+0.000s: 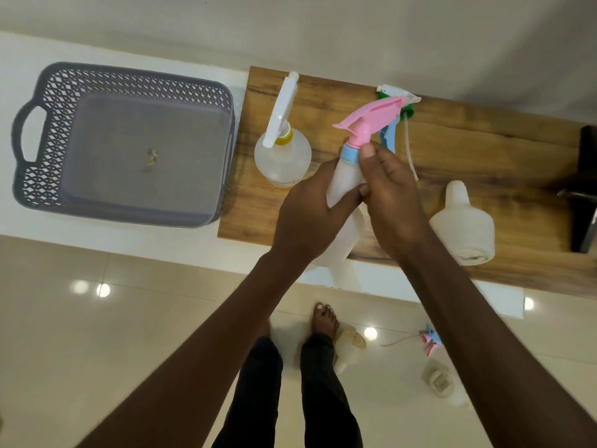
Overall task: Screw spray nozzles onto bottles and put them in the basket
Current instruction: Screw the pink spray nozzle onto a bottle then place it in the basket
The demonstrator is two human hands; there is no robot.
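Observation:
My left hand (307, 215) grips the body of a translucent white bottle (344, 181) held over the wooden board. My right hand (392, 195) wraps the bottle's neck, thumb against the blue collar (350, 154) of a pink spray nozzle (371, 119) sitting on top. A second bottle (282, 160) with a white nozzle and yellow collar stands on the board to the left. A bare bottle (462, 221) without a nozzle lies on the board at the right. A green and white nozzle (399, 95) lies behind the pink one. The grey basket (48, 101) stands at the left, holding no bottles.
The wooden board (484, 147) lies on a white counter (129, 244). A dark object (584, 189) sits at the board's right end. On the tiled floor below lie a bottle (349, 349), a pink and blue nozzle (429, 342) and another bottle (441, 381), near my feet.

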